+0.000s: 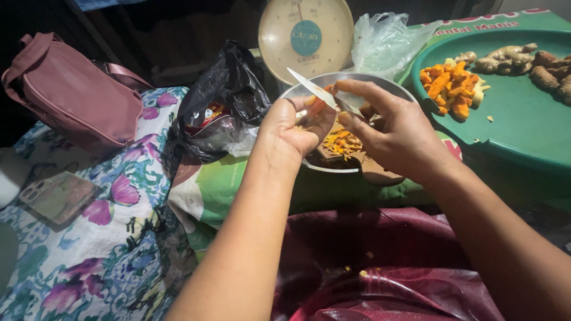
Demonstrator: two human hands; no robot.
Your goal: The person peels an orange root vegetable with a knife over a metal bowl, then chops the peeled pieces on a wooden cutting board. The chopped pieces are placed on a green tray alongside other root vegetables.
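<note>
Peeling step in hand over the metal bowl (380,83): left hand (294,128) clasps an orange root piece (319,106), right hand (392,128) grips the knife (312,87); next stroke needs shallow blade angle, thumb clear.

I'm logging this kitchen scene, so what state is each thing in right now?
Left hand: closed around an orange root piece.
Right hand: gripping the knife, blade up-left.
Metal bowl: holds orange peelings.
Green tray: carries cut orange pieces and whole roots.
Black bag: open, crumpled.
Pink bag: closed.
Phone: face-down.
</note>
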